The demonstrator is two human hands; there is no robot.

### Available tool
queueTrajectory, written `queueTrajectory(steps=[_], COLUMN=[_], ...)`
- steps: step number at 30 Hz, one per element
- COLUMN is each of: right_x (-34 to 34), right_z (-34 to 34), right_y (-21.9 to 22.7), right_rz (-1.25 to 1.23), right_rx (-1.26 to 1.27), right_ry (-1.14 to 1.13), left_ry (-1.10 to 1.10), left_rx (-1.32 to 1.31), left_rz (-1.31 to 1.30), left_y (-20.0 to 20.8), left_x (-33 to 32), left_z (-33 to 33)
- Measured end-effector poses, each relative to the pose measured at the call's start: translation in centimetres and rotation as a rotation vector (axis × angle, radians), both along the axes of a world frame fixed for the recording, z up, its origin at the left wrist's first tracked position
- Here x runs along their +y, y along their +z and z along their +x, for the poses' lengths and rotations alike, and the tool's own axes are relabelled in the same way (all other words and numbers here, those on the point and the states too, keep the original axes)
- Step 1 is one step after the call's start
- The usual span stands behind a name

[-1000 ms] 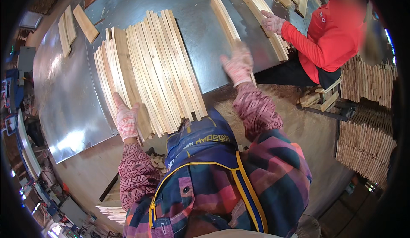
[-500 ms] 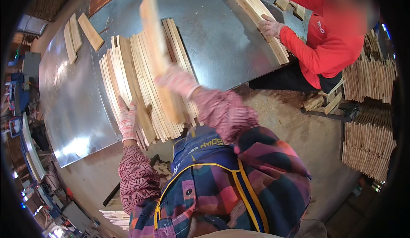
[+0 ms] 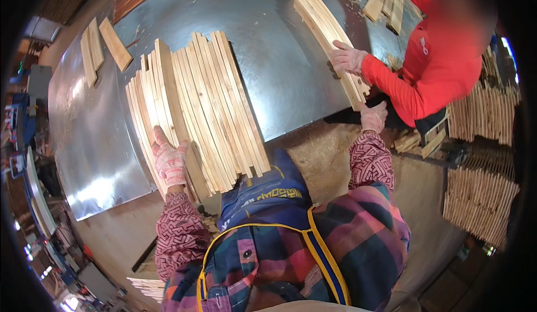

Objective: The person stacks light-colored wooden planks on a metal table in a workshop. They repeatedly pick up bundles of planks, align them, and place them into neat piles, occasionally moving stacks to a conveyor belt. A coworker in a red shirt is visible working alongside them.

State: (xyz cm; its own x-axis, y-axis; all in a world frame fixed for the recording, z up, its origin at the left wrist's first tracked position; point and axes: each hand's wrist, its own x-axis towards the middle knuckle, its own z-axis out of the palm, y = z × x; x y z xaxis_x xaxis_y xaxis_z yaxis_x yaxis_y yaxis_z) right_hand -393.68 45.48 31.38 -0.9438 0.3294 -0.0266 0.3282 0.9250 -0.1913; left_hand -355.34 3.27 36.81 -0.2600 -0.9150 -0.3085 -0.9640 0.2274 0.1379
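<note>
A row of pale wooden strips (image 3: 215, 105) stands on edge, side by side, on the metal table. My left hand (image 3: 169, 158), in a pinkish knit glove, lies with spread fingers on the left part of this row. Its thumb is against a wooden board (image 3: 166, 85) that rises above its neighbours. My right hand (image 3: 373, 117), gloved too, is at the near end of a second bundle of strips (image 3: 324, 24), fingers apart and touching or almost touching the end. A co-worker's gloved hand (image 3: 348, 59) rests on that same bundle.
The shiny metal table (image 3: 279, 66) has its near edge before me. Loose boards (image 3: 114, 43) lie at its far left, others (image 3: 386, 7) at the far right. The co-worker in a red top (image 3: 442, 60) stands at the right. Stacked wood (image 3: 481, 200) rises behind them.
The board my right hand was carrying has left that hand, and the row's right side now shows uncovered. My right hand has swung right to the co-worker's bundle. My left hand stays on the row.
</note>
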Motion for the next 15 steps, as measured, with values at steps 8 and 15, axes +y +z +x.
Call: queueTrajectory(steps=[8, 15], right_x=[0.8, -9.4], right_z=[0.5, 13.4], right_y=[-4.0, 4.0], right_rz=[-0.177, -1.26], right_rx=[-0.237, -0.474], right_ry=[0.078, 0.21], left_ry=[-0.012, 0.021], left_rx=[0.053, 0.035], left_rz=[-0.001, 0.076], left_y=[-0.3, -0.2], left_x=[-0.5, -0.3], left_z=[0.1, 0.4])
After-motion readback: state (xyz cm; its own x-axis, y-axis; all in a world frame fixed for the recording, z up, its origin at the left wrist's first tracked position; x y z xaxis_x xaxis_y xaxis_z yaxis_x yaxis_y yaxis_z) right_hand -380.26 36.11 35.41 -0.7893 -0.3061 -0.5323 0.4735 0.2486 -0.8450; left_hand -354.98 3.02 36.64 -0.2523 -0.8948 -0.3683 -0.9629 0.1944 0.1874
